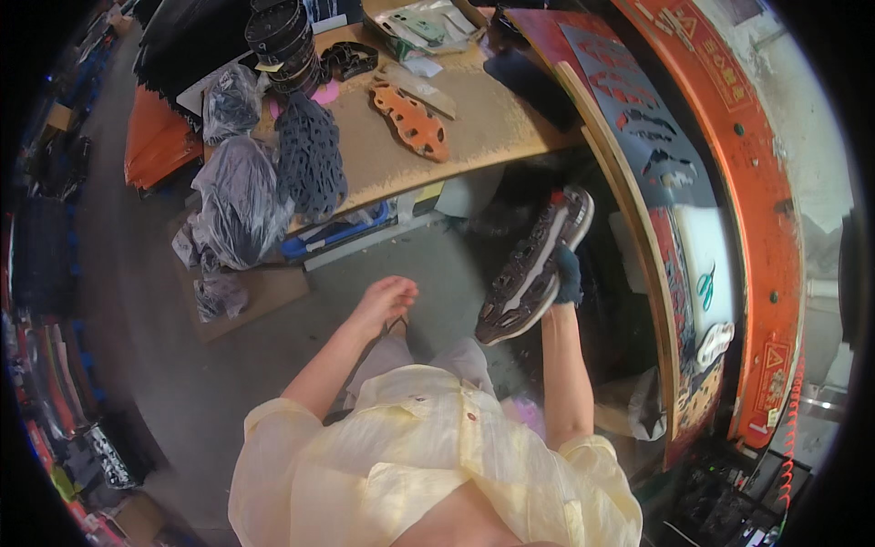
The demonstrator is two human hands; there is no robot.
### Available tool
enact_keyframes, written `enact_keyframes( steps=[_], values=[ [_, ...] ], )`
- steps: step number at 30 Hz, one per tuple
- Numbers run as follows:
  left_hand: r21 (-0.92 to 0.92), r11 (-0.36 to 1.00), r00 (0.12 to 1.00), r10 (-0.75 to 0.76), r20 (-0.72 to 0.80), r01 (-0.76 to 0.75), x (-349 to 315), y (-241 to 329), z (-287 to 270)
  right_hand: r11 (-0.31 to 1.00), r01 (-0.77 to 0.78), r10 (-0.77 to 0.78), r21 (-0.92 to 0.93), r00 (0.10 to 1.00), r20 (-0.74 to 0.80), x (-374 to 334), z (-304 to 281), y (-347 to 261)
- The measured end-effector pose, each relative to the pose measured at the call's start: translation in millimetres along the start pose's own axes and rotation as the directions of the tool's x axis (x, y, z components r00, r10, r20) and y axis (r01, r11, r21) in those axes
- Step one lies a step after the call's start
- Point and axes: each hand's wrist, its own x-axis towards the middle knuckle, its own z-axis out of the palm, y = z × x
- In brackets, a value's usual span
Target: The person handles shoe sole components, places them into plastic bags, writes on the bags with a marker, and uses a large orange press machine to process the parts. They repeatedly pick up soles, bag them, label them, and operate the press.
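My right hand (567, 276), in a dark glove, grips a long, dark shoe-shaped cutting die (527, 264) by its right edge. The die is tilted, with its far end up to the right. It has a pale strip down the middle, a light rim and small openings. My bare left hand (390, 297) hangs over the floor in front of me, its fingers curled in and nothing seen in them. On the worktable (492, 118) ahead lie an orange perforated shoe-shaped piece (410, 120) and a dark grey pile of cut-out pieces (310, 155).
An orange press (761, 228) curves along the right, with a wooden-edged board (629, 196) before it. A white cut-out piece (715, 345) lies there. Plastic-wrapped bundles (241, 196) stand left of the table. Stacked dark dies (278, 46) and an open box (424, 27) are at the back.
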Motion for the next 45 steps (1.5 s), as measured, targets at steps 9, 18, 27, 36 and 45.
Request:
enact_keyframes(
  steps=[9, 18, 27, 36, 45],
  values=[
    [-0.114, 0.958, 0.937, 0.227, -0.265, -0.264, 20, 47, -18, 0.020, -0.190, -0.168, -0.982, 0.967, -0.190, 215, 3, -66],
    [-0.069, 0.986, 0.941, 0.126, -0.313, -0.155, 63, 110, 11, -0.105, -0.439, -0.200, -0.892, 0.888, -0.414, 416, 33, -94],
    [0.068, 0.979, 0.927, 0.204, -0.316, -0.192, 102, 163, 24, -0.463, -0.348, -0.453, -0.815, 0.883, -0.119, 443, -6, -55],
    [0.197, 0.921, 0.938, 0.306, 0.165, -0.335, 172, 223, 47, 0.122, -0.286, -0.224, -0.950, 0.925, -0.307, 253, -17, -83],
    [0.304, 0.798, 0.840, 0.543, 0.011, -0.520, 256, 282, 39, 0.323, -0.282, -0.219, -0.903, 0.906, -0.361, 205, -11, -80]
  ],
)
